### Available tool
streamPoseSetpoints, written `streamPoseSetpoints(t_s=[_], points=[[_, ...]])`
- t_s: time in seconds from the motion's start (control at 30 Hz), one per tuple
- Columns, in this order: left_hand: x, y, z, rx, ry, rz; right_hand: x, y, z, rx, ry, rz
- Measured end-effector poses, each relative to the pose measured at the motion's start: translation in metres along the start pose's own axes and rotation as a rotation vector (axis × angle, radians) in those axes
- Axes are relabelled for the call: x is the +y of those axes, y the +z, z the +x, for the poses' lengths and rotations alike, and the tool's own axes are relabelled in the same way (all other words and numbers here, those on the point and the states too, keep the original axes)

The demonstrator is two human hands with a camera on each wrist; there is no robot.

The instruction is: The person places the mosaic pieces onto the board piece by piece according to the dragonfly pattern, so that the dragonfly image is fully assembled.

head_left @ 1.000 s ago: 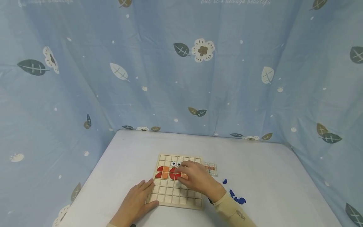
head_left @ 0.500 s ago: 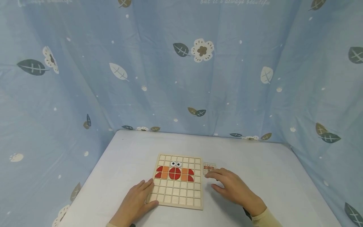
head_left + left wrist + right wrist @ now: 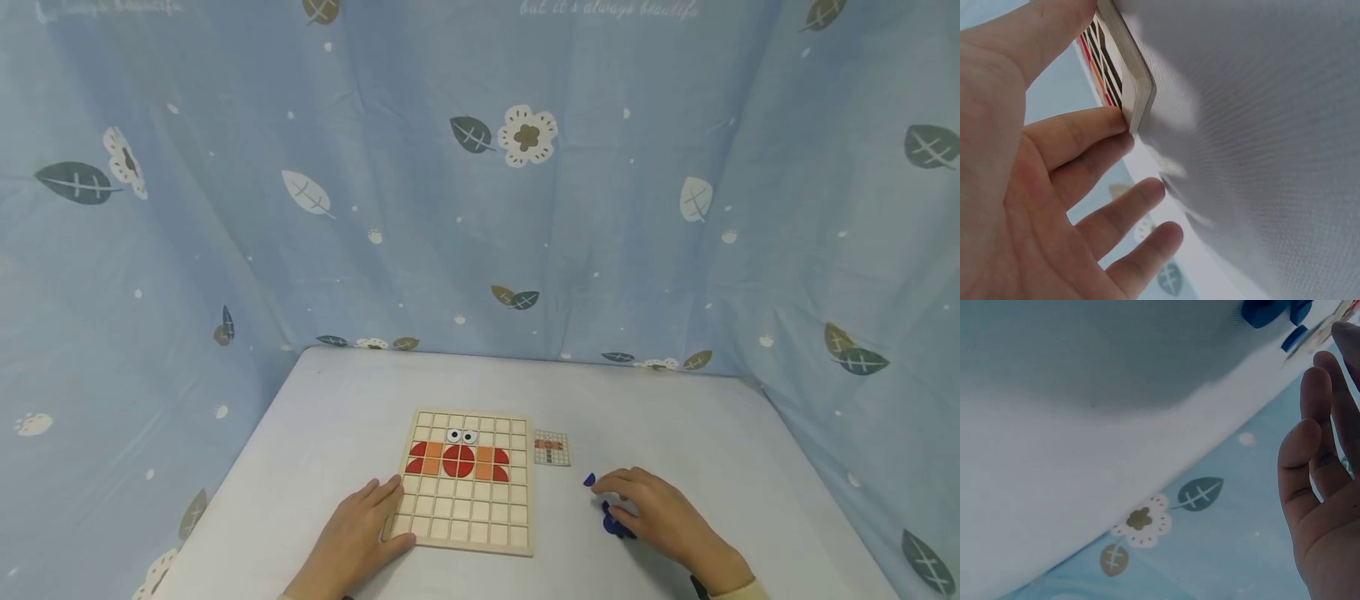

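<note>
A wooden grid board (image 3: 468, 508) lies on the table, bearing a red circle of pieces (image 3: 450, 454), orange rectangles (image 3: 484, 463), red quarter pieces (image 3: 416, 466) and two eye pieces (image 3: 453, 436). My left hand (image 3: 352, 533) rests at its near left edge, fingers extended; in the left wrist view the fingertips touch the board's frame (image 3: 1141, 100). Over the loose blue pieces (image 3: 611, 524) hovers my right hand (image 3: 663, 517), thumb and fingers apart and slightly bent. One blue semicircle (image 3: 589, 480) lies just beyond its fingertips. The hand partly covers the blue pile.
Right of the board lies a small pattern card (image 3: 552, 459) with a grid picture. The white table (image 3: 645, 408) ends at a blue curtain (image 3: 420, 217) printed with leaves and flowers, which surrounds it at the back and sides.
My right hand has left the board and moved right to the blue pieces. An orange and two red pieces show at the board's right side. My left hand has stayed at the edge.
</note>
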State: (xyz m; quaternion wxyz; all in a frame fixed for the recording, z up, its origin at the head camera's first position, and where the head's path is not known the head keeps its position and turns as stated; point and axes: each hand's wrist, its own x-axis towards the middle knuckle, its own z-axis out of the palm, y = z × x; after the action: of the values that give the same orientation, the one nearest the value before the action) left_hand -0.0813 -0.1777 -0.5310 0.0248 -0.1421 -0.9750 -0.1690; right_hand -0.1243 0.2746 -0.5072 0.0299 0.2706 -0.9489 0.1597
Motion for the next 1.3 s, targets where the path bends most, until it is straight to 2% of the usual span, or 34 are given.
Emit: streamPoseSetpoints(t_s=[0.23, 0.53, 0.77, 1.07, 1.3], points=[[0.0, 0.001, 0.001, -0.025, -0.017, 0.006, 0.003, 0.001, -0.001, -0.067, 0.046, 0.033], [-0.004, 0.006, -0.002, 0.007, -0.006, 0.003, 0.007, 0.009, 0.001, -0.112, 0.041, 0.018], [-0.004, 0.006, -0.001, 0.032, 0.008, 0.002, 0.008, 0.01, 0.004, -0.101, 0.028, -0.016], [-0.003, 0.004, -0.001, 0.014, -0.008, 0.001, 0.01, 0.009, 0.004, -0.102, 0.121, -0.069], [-0.004, 0.004, -0.002, 0.016, -0.008, -0.001, 0.01, 0.009, 0.004, -0.1, 0.06, -0.089]])
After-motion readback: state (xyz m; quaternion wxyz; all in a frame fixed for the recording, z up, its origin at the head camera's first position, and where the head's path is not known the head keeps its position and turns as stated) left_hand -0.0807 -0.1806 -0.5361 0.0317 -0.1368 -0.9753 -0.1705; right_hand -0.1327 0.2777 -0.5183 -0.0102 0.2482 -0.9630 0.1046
